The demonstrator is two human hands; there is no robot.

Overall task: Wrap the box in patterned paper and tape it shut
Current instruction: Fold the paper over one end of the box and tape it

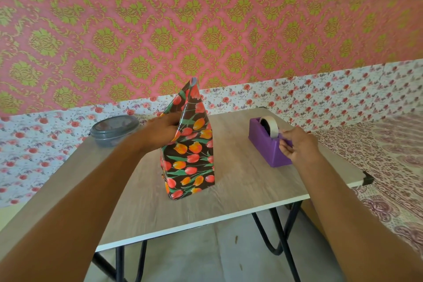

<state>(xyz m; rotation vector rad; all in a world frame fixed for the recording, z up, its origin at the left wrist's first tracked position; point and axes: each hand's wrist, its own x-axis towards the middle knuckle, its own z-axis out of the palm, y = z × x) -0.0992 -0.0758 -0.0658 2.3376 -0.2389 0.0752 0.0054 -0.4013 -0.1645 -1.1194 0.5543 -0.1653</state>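
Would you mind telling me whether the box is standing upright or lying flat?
Upright: the wrapped box stands on end on the table, left hand holding its top flap.

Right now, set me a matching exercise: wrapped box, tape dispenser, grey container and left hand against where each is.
1 wrapped box; 2 tape dispenser; 3 grey container; 4 left hand.
A far left corner of the table; B gripping the wrapped box's top fold; C upright, mid-table; D right side, right hand on it.
Pairs: 1-C; 2-D; 3-A; 4-B.
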